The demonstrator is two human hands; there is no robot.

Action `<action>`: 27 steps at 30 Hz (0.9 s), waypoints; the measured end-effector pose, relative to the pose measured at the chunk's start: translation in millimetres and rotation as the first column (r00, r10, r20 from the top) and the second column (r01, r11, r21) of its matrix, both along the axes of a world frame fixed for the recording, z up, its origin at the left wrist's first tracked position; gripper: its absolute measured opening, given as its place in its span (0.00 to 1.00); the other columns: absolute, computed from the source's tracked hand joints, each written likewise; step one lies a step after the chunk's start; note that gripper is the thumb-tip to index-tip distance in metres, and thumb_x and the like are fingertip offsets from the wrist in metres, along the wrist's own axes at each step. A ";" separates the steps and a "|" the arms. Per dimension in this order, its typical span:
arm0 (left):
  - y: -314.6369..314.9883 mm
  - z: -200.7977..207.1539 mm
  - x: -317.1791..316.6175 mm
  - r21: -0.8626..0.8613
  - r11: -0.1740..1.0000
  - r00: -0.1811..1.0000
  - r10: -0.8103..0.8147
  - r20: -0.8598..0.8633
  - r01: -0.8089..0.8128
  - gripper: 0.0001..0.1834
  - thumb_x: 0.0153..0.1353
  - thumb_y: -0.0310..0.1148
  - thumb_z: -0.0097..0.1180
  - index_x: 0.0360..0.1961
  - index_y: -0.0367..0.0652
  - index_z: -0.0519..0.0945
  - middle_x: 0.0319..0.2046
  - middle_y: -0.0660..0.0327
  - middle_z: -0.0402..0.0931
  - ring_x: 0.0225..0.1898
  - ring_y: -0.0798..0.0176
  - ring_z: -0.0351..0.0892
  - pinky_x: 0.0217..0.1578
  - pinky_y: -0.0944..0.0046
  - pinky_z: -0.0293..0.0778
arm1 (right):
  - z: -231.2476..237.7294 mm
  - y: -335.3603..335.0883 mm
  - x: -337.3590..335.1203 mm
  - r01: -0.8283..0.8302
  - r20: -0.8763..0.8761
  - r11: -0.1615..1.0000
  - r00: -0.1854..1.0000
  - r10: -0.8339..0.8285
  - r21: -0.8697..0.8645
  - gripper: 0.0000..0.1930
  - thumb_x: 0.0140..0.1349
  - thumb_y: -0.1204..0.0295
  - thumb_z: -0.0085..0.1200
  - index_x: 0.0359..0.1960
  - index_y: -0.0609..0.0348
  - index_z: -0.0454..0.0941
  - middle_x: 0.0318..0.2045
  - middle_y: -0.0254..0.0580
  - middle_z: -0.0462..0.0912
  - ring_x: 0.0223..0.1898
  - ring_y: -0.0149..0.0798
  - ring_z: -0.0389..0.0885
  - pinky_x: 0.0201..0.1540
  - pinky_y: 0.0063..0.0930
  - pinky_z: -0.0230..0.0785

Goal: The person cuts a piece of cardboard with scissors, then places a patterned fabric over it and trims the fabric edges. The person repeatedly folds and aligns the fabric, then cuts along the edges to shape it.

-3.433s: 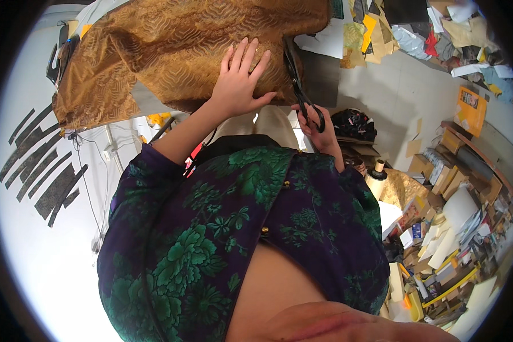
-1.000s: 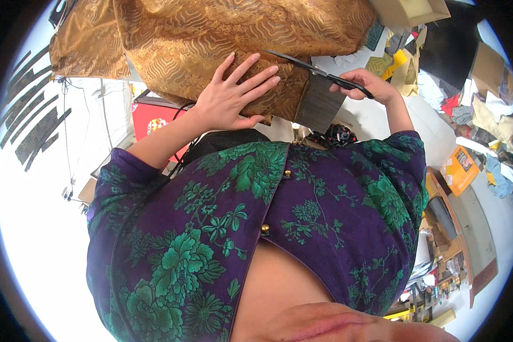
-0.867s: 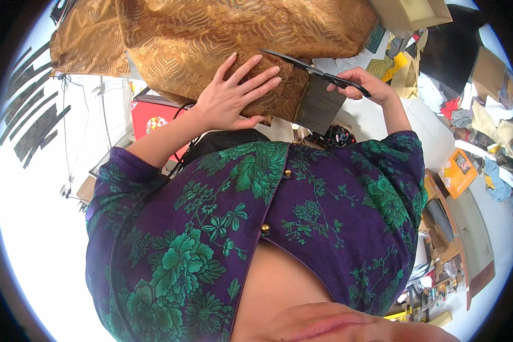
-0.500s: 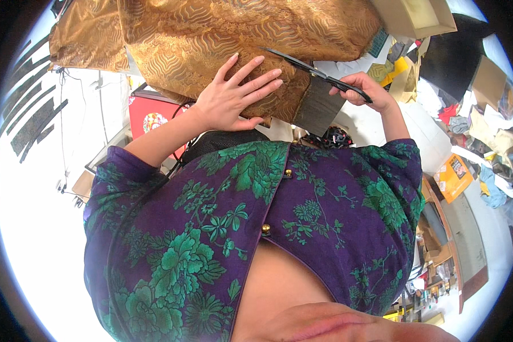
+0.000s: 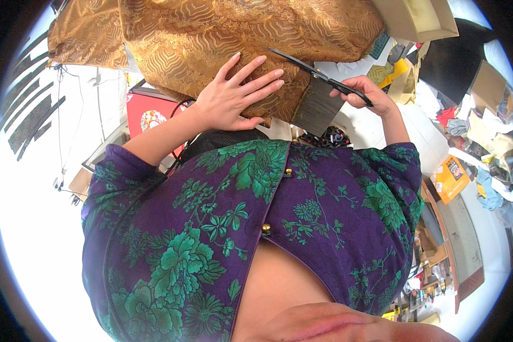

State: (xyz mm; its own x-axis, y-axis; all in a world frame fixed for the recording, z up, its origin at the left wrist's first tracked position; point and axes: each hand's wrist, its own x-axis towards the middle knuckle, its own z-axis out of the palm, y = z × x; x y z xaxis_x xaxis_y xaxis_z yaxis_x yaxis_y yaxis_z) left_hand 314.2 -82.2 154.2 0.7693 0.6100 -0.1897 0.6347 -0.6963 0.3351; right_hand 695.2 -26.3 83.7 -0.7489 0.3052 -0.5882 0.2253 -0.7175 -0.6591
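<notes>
A golden-brown patterned fabric (image 5: 211, 51) is spread across the far side, its surface figured with wavy lines. My left hand (image 5: 233, 97) lies flat on its near part, fingers stretched and spread. In my right hand (image 5: 363, 94) are black scissors (image 5: 318, 74), the fingers wrapped round the handles. Their blades look closed or nearly so and point far left, over the fabric just right of my left fingertips. Under the scissors, beside the fabric's edge, a dark grey flat piece (image 5: 315, 108) shows.
An open cardboard box (image 5: 422, 25) stands at the far right. Mixed scraps and papers (image 5: 496, 137) pile up on the right, with an orange packet (image 5: 452, 176) nearer. A red item with a printed round pattern (image 5: 139, 111) is left of my left wrist.
My right hand and the scissors have shifted very slightly to the right. My left hand stays flat in almost the same place on the fabric.
</notes>
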 end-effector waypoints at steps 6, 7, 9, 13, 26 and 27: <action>1.0 0.8 -0.2 0.000 1.000 1.000 -0.007 -0.006 0.007 0.47 0.57 0.66 0.50 0.74 0.57 0.57 0.74 0.69 0.53 0.76 0.51 0.45 0.73 0.38 0.34 | 10.7 0.2 -5.3 0.001 0.028 1.000 1.000 0.000 -0.006 0.23 0.58 0.59 0.68 0.45 0.66 0.82 0.18 0.16 0.66 0.17 0.14 0.56 0.19 0.13 0.42; 1.0 0.8 -0.2 0.001 1.000 1.000 -0.006 -0.004 0.006 0.47 0.57 0.66 0.50 0.74 0.57 0.57 0.74 0.69 0.53 0.76 0.51 0.45 0.73 0.38 0.34 | 11.6 -0.2 -6.0 0.005 0.030 1.000 1.000 -0.005 0.000 0.23 0.58 0.58 0.68 0.45 0.66 0.83 0.17 0.15 0.64 0.16 0.14 0.55 0.18 0.14 0.41; 0.5 0.7 -0.3 -0.010 1.000 1.000 0.000 0.003 0.000 0.47 0.57 0.65 0.49 0.75 0.57 0.57 0.75 0.69 0.52 0.76 0.52 0.45 0.72 0.38 0.35 | 10.5 0.1 -4.3 -0.008 0.038 1.000 0.999 0.009 -0.016 0.23 0.58 0.58 0.69 0.47 0.64 0.83 0.18 0.16 0.65 0.17 0.15 0.56 0.19 0.15 0.42; 1.5 1.6 -0.9 -0.030 1.000 1.000 0.002 0.013 -0.001 0.46 0.58 0.63 0.49 0.75 0.58 0.55 0.75 0.70 0.50 0.76 0.53 0.45 0.72 0.37 0.36 | 7.4 -5.6 -4.1 0.025 0.000 1.000 1.000 -0.025 0.014 0.23 0.57 0.57 0.69 0.47 0.61 0.83 0.18 0.16 0.65 0.17 0.16 0.56 0.19 0.15 0.42; 0.6 0.4 -0.8 -0.004 1.000 1.000 -0.005 -0.001 0.005 0.47 0.57 0.65 0.50 0.75 0.56 0.57 0.75 0.69 0.52 0.76 0.51 0.46 0.72 0.39 0.35 | 13.6 -3.4 -0.3 -0.005 0.049 1.000 0.999 0.006 -0.011 0.21 0.59 0.58 0.68 0.48 0.61 0.83 0.18 0.16 0.63 0.17 0.16 0.55 0.19 0.15 0.41; 0.4 0.3 -0.9 -0.003 1.000 1.000 -0.006 -0.002 0.006 0.47 0.57 0.65 0.50 0.75 0.56 0.57 0.75 0.69 0.52 0.76 0.51 0.46 0.72 0.39 0.36 | 14.0 -3.3 -0.3 -0.005 0.051 1.000 0.999 0.005 -0.011 0.21 0.59 0.59 0.68 0.48 0.61 0.83 0.18 0.16 0.63 0.17 0.16 0.55 0.19 0.15 0.41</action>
State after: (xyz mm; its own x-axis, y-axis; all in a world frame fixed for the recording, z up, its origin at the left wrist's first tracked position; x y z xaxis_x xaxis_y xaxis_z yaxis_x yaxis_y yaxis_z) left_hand 313.3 -81.9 154.5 0.7724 0.6049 -0.1934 0.6314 -0.6989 0.3359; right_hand 694.9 -29.6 97.7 -0.7194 0.2949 -0.6289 0.2620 -0.7233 -0.6389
